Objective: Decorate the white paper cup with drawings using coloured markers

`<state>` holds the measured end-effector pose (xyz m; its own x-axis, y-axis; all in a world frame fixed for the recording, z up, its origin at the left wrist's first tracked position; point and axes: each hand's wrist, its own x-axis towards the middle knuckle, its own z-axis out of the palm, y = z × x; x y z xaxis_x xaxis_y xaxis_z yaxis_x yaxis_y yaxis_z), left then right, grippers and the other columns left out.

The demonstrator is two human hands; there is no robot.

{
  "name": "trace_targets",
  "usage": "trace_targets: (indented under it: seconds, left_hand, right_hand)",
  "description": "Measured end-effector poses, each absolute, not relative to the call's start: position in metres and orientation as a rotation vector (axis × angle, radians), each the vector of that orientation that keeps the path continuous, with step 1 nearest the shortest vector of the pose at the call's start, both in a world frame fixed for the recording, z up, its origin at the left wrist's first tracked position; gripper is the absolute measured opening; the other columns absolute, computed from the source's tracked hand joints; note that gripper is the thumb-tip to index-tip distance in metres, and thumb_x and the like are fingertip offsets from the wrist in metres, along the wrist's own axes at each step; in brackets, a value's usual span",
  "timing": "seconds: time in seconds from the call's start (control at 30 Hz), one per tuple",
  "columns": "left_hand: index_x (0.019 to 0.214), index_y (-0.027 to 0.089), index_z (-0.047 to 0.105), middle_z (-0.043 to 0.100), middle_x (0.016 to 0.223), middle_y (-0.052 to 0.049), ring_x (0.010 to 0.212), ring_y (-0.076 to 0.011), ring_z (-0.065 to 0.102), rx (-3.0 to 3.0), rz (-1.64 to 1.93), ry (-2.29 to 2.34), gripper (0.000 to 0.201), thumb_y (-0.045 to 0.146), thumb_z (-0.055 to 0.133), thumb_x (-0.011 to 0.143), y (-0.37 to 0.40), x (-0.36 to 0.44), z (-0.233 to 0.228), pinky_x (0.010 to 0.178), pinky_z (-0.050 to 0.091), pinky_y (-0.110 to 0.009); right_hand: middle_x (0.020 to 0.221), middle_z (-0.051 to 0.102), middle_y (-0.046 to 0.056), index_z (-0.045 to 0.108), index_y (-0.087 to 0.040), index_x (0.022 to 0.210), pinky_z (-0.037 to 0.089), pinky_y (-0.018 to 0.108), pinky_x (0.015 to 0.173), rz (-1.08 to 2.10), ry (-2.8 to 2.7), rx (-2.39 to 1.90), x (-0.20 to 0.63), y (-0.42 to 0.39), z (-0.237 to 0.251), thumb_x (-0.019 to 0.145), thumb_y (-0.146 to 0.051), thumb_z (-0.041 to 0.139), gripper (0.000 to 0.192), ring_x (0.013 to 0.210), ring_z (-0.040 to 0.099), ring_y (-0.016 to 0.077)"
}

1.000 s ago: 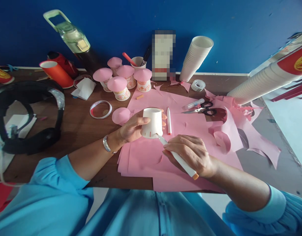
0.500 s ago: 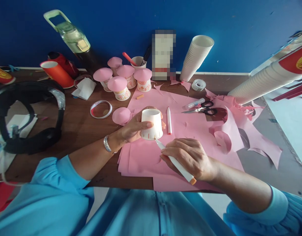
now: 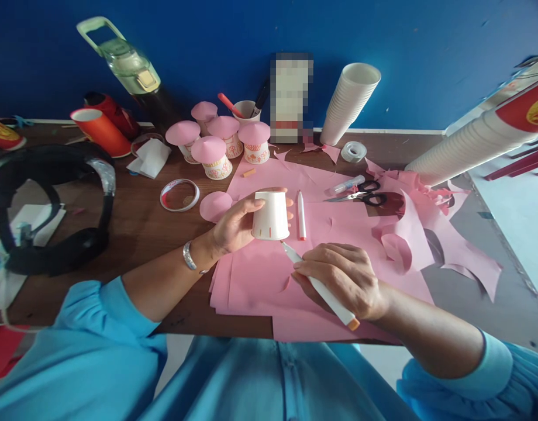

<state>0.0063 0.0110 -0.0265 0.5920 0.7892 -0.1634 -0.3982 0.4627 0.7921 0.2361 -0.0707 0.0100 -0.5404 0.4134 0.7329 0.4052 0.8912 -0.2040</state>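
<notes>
My left hand (image 3: 236, 222) grips an upside-down white paper cup (image 3: 271, 215) over the pink paper sheets (image 3: 269, 275). Short orange marks run along the cup's lower rim. My right hand (image 3: 339, 278) holds a white marker with an orange end (image 3: 321, 286), its tip just below the cup's rim. A second white pen (image 3: 301, 215) lies on the pink paper right of the cup. A loose pink paper cone (image 3: 215, 206) sits left of the cup.
Several finished pink-topped cups (image 3: 214, 153) stand at the back. Scissors (image 3: 361, 196), a glue tube (image 3: 344, 185), tape rolls (image 3: 179, 195), stacked white cups (image 3: 350, 102), a water bottle (image 3: 128, 64), orange cups (image 3: 100, 130), black headphones (image 3: 45, 204) and pink scraps (image 3: 427, 228) lie around.
My left hand has turned and lifted the cup slightly, showing a different part of the rim. My right hand with the marker shifted a little, tip staying near the rim.
</notes>
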Motion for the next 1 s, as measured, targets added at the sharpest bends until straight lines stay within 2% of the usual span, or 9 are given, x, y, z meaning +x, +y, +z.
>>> trace_targets:
  seconds: [0.13,0.33,0.63,0.9,1.0]
  left_hand:
    - [0.146,0.016,0.064,0.079,0.126,-0.016,0.107,-0.0337,0.077,0.803,0.777,0.558,0.064,0.044,0.071,0.089,0.0102,0.0063,-0.0267,0.087,0.062,-0.043]
    - [0.145,0.018,0.066,0.078,0.127,-0.016,0.106,-0.0325,0.077,0.808,0.767,0.52,0.061,0.042,0.07,0.089,0.0102,0.0058,-0.0279,0.093,0.062,-0.047]
    - [0.135,0.019,0.073,0.076,0.126,-0.015,0.101,-0.0297,0.076,0.82,0.769,0.455,0.054,0.044,0.073,0.087,0.0105,0.0076,-0.0313,0.088,0.063,-0.045]
    - [0.136,0.019,0.071,0.075,0.129,-0.017,0.103,-0.0303,0.076,0.828,0.761,0.462,0.053,0.043,0.072,0.089,0.0093,0.0065,-0.0304,0.089,0.063,-0.045]
    - [0.137,0.02,0.071,0.075,0.127,-0.016,0.102,-0.0295,0.075,0.871,0.771,0.455,0.056,0.047,0.075,0.088,0.0086,0.007,-0.0325,0.084,0.062,-0.041]
  right_hand:
    - [0.077,0.068,0.0,0.064,-0.017,0.104,0.06,0.025,0.056,0.003,-2.205,-0.585,0.2365,-0.0694,0.0102,0.097,-0.01,0.068,0.012,0.065,0.068,0.0133]
    - [0.076,0.069,0.001,0.064,-0.016,0.103,0.059,0.025,0.055,-0.01,-2.208,-0.584,0.236,-0.0691,0.0111,0.095,-0.008,0.07,0.012,0.064,0.068,0.0134]
    - [0.076,0.068,0.001,0.063,-0.015,0.104,0.059,0.026,0.055,-0.004,-2.214,-0.59,0.236,-0.0695,0.0109,0.096,-0.008,0.069,0.012,0.064,0.068,0.0135]
    - [0.077,0.069,0.0,0.063,-0.016,0.106,0.059,0.026,0.057,0.007,-2.23,-0.58,0.2349,-0.0682,0.0121,0.095,-0.007,0.07,0.016,0.064,0.068,0.0136]
    - [0.077,0.07,0.0,0.062,-0.016,0.107,0.06,0.026,0.059,0.026,-2.239,-0.577,0.2339,-0.0684,0.0118,0.096,-0.008,0.069,0.015,0.066,0.069,0.0138]
